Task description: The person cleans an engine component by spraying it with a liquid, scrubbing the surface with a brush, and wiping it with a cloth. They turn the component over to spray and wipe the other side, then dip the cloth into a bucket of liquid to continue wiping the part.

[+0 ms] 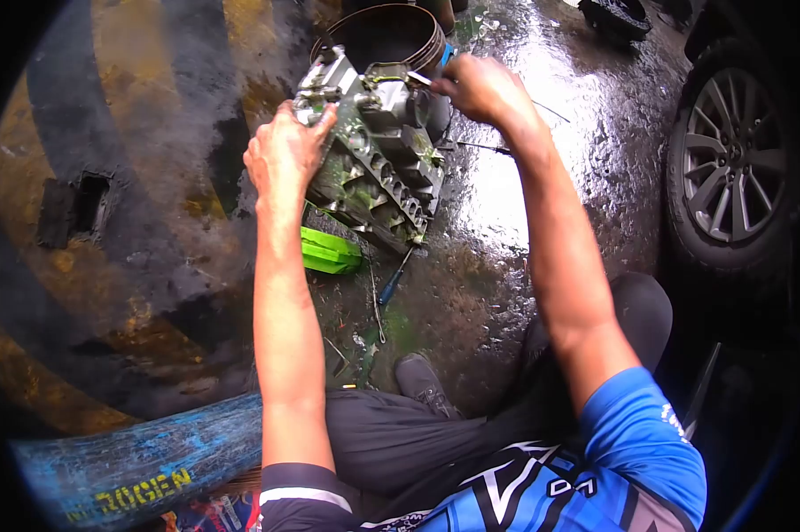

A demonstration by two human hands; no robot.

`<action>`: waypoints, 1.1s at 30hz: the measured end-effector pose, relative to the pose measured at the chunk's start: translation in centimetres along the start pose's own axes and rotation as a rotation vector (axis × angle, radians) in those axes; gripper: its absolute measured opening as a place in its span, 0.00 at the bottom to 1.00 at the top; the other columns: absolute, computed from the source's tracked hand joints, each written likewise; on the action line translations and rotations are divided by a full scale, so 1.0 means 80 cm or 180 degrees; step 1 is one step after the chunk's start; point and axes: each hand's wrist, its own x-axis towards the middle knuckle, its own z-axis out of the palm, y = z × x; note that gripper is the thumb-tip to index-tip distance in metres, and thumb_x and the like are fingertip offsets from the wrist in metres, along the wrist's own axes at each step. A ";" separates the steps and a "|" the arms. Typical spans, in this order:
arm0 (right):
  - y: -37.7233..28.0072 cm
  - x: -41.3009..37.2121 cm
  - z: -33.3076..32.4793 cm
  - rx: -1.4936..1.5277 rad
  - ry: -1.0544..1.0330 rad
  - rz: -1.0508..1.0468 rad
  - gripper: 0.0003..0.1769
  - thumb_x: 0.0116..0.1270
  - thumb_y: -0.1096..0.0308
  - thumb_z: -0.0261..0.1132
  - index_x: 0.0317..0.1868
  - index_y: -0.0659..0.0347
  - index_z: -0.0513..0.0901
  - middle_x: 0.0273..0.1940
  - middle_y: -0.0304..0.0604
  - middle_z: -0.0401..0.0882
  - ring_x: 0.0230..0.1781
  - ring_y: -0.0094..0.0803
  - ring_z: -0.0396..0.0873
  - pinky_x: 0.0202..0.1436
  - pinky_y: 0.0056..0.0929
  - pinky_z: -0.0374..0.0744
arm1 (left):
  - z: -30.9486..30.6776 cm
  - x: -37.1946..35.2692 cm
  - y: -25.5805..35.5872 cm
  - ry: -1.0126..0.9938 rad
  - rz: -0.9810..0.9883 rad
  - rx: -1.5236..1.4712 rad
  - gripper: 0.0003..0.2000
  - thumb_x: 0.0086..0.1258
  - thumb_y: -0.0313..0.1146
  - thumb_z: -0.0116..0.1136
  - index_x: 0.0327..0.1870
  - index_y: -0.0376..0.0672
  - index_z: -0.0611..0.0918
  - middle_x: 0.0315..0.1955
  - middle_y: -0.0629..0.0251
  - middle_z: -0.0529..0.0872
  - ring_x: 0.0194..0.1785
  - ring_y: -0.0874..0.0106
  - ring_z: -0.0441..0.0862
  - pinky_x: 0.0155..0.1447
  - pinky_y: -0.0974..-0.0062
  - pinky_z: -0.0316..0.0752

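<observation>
A greasy grey cylinder head [364,164] with a row of round ports stands tilted on the wet floor. My left hand [286,151] grips its upper left edge, with the thumb on the metal and the fingers curled round the side. Over its upper right end, my right hand [484,89] is closed on a thin tool [420,80] whose pale tip points at the casting. The rest of that tool is hidden in the fist. Beneath the cylinder head lies a bright green plastic container [329,252].
Behind the cylinder head is a round rusty drum [382,11]. A blue-handled screwdriver [394,282] lies on the floor before my shoe [425,385]. A blue gas cylinder [143,457] lies at lower left; a car wheel [732,155] stands at right.
</observation>
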 end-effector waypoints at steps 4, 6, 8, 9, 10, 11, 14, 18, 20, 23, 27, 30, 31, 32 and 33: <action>0.049 -0.041 0.156 0.1043 0.0395 0.0706 0.20 0.67 0.51 0.64 0.41 0.61 0.87 0.35 0.61 0.85 0.42 0.56 0.85 0.51 0.52 0.80 | 0.007 0.012 -0.020 0.0031 -0.0231 0.0012 0.33 0.62 0.66 0.57 0.50 0.40 0.84 0.44 0.46 0.87 0.53 0.48 0.84 0.57 0.54 0.77; 0.013 -0.060 0.204 0.1662 0.0612 0.0726 0.18 0.68 0.55 0.64 0.39 0.63 0.86 0.35 0.63 0.84 0.41 0.59 0.84 0.51 0.52 0.80 | 0.008 0.013 -0.025 -0.0010 -0.0365 0.0012 0.34 0.61 0.65 0.57 0.49 0.39 0.85 0.45 0.45 0.87 0.53 0.47 0.83 0.57 0.54 0.76; -0.027 -0.054 0.203 0.1955 0.0585 0.0673 0.18 0.70 0.55 0.62 0.39 0.65 0.86 0.34 0.64 0.83 0.40 0.59 0.84 0.49 0.52 0.80 | 0.007 0.008 -0.026 0.0039 -0.0420 -0.0017 0.33 0.61 0.65 0.58 0.49 0.39 0.85 0.45 0.44 0.87 0.53 0.47 0.83 0.58 0.54 0.76; -0.033 -0.043 0.205 0.2013 0.0662 0.0603 0.19 0.71 0.55 0.61 0.38 0.65 0.86 0.33 0.63 0.83 0.39 0.59 0.84 0.48 0.52 0.80 | 0.007 0.004 -0.024 0.0061 -0.0449 -0.0043 0.33 0.61 0.64 0.58 0.50 0.39 0.85 0.45 0.44 0.87 0.53 0.47 0.83 0.58 0.54 0.76; -0.024 -0.038 0.215 0.1998 0.0691 0.0647 0.19 0.71 0.55 0.61 0.38 0.65 0.86 0.33 0.63 0.83 0.39 0.58 0.84 0.48 0.52 0.80 | 0.005 0.002 -0.022 0.0074 -0.0497 -0.0063 0.33 0.60 0.64 0.59 0.51 0.40 0.85 0.46 0.43 0.86 0.53 0.46 0.83 0.58 0.54 0.76; -0.018 -0.034 0.226 0.1990 0.0723 0.0684 0.19 0.71 0.55 0.60 0.38 0.65 0.86 0.32 0.63 0.83 0.39 0.58 0.84 0.47 0.52 0.81 | 0.006 -0.001 -0.025 0.0102 -0.0509 -0.0071 0.33 0.60 0.64 0.59 0.52 0.41 0.85 0.45 0.43 0.86 0.53 0.46 0.83 0.57 0.54 0.76; -0.001 -0.027 0.243 0.1883 0.0672 0.0665 0.18 0.72 0.57 0.58 0.38 0.63 0.87 0.33 0.61 0.84 0.37 0.55 0.85 0.46 0.51 0.82 | 0.015 0.000 -0.034 0.0210 -0.0533 -0.0083 0.33 0.59 0.64 0.60 0.55 0.43 0.84 0.43 0.44 0.87 0.52 0.47 0.84 0.57 0.54 0.76; -0.019 -0.025 0.236 0.2089 0.0751 0.0632 0.18 0.71 0.56 0.59 0.39 0.62 0.87 0.33 0.61 0.84 0.37 0.58 0.85 0.47 0.50 0.83 | 0.027 0.011 -0.047 0.0223 -0.0510 -0.0101 0.33 0.58 0.64 0.61 0.55 0.44 0.85 0.43 0.45 0.87 0.51 0.48 0.84 0.57 0.55 0.76; 0.021 -0.010 0.254 0.2226 0.0400 0.0814 0.18 0.71 0.56 0.59 0.38 0.64 0.87 0.33 0.64 0.83 0.39 0.59 0.84 0.50 0.50 0.82 | 0.026 0.010 -0.042 0.0276 -0.0553 -0.0039 0.34 0.58 0.64 0.61 0.55 0.44 0.85 0.42 0.45 0.88 0.51 0.48 0.84 0.57 0.55 0.76; -0.010 -0.007 0.220 0.2168 0.0614 0.0648 0.18 0.71 0.57 0.60 0.37 0.65 0.87 0.33 0.64 0.83 0.39 0.60 0.84 0.50 0.52 0.81 | 0.028 0.011 -0.041 0.0303 -0.0499 -0.0028 0.33 0.59 0.64 0.61 0.54 0.44 0.85 0.40 0.46 0.88 0.50 0.49 0.85 0.56 0.56 0.77; 0.010 0.003 0.229 0.2146 0.0406 0.0797 0.18 0.72 0.57 0.59 0.40 0.64 0.87 0.36 0.64 0.83 0.43 0.60 0.83 0.52 0.52 0.79 | 0.023 0.007 -0.038 0.0307 -0.0488 -0.0027 0.32 0.60 0.64 0.61 0.54 0.44 0.85 0.40 0.46 0.88 0.48 0.48 0.85 0.55 0.56 0.77; 0.001 0.014 0.219 0.2122 0.0353 0.0790 0.18 0.71 0.56 0.60 0.40 0.62 0.88 0.37 0.64 0.84 0.45 0.59 0.83 0.54 0.50 0.79 | 0.022 0.007 -0.032 0.0286 -0.0528 -0.0012 0.32 0.59 0.64 0.61 0.54 0.45 0.85 0.40 0.46 0.88 0.49 0.48 0.85 0.55 0.55 0.77; -0.007 0.012 0.206 0.2122 0.0442 0.0659 0.17 0.70 0.56 0.61 0.40 0.62 0.88 0.37 0.64 0.84 0.44 0.59 0.83 0.54 0.49 0.80 | 0.023 0.008 -0.032 0.0284 -0.0542 -0.0033 0.32 0.59 0.64 0.61 0.54 0.46 0.85 0.40 0.46 0.88 0.49 0.48 0.85 0.55 0.55 0.77; -0.006 0.017 0.214 0.2164 0.0492 0.0762 0.17 0.70 0.56 0.62 0.41 0.62 0.88 0.37 0.64 0.84 0.45 0.59 0.83 0.54 0.48 0.80 | 0.023 0.007 -0.036 0.0275 -0.0564 -0.0039 0.32 0.59 0.64 0.61 0.54 0.46 0.85 0.41 0.45 0.88 0.50 0.48 0.85 0.55 0.55 0.77; 0.011 0.022 0.223 0.2200 0.0272 0.0671 0.18 0.70 0.55 0.62 0.42 0.62 0.88 0.40 0.64 0.84 0.47 0.58 0.83 0.56 0.48 0.79 | 0.024 0.005 -0.039 0.0253 -0.0571 -0.0012 0.34 0.58 0.65 0.62 0.54 0.45 0.85 0.41 0.45 0.88 0.50 0.49 0.85 0.56 0.56 0.77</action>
